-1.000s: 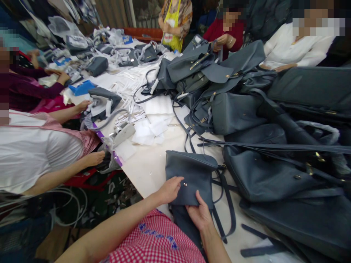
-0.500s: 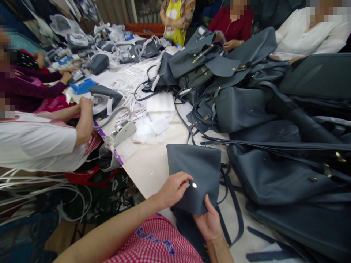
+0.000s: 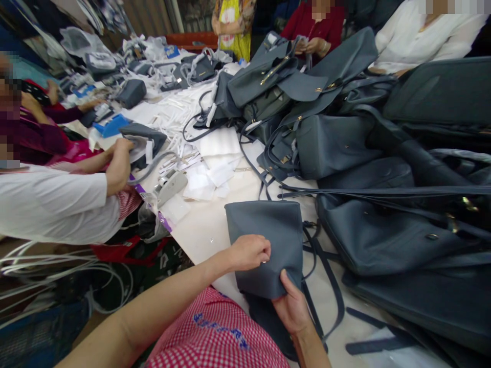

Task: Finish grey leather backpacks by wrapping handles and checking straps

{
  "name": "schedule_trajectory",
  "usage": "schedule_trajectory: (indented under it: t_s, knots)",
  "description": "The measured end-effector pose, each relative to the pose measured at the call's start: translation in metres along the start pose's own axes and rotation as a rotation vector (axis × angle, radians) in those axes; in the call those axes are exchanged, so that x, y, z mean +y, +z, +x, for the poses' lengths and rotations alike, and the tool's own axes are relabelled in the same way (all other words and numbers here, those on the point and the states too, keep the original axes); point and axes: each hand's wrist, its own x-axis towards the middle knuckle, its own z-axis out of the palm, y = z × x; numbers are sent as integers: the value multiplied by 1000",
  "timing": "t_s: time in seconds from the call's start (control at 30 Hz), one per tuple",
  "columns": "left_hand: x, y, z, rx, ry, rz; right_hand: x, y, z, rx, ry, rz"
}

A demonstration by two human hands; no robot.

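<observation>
A dark blue-grey handbag (image 3: 264, 217) lies in front of me, its smooth flap facing up. My right hand (image 3: 293, 306) grips the flap's lower right edge, thumb on top and fingers underneath. Over the middle of the flap, my left hand (image 3: 251, 252) is closed, with its fingers curled in. A sliver of a shiny metal stud (image 3: 264, 262) shows just under those fingertips. Whether they pinch anything is hidden. A dark strap (image 3: 333, 291) loops out on the bag's right side.
A large pile of similar bags (image 3: 341, 143) fills the right side. White paper sheets (image 3: 218, 148) and a grey tape dispenser (image 3: 171, 185) are on the table (image 3: 199, 225). At left, a co-worker in a white sleeve (image 3: 53, 204) handles another bag (image 3: 148, 135). Other people stand behind.
My left fingers have curled into a fist over the stud, which was fully visible before. My right hand keeps its hold on the flap. The view has shifted slightly.
</observation>
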Motion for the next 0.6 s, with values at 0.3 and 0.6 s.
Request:
schedule_trajectory:
  t_s: [0.3, 0.6]
  knots:
    - [-3, -13, -20, -168, 143, 171, -4, 2, 0, 2, 27, 3]
    - [-12, -15, -24, 104, 136, -240, -6, -1, 0, 62, -30, -34]
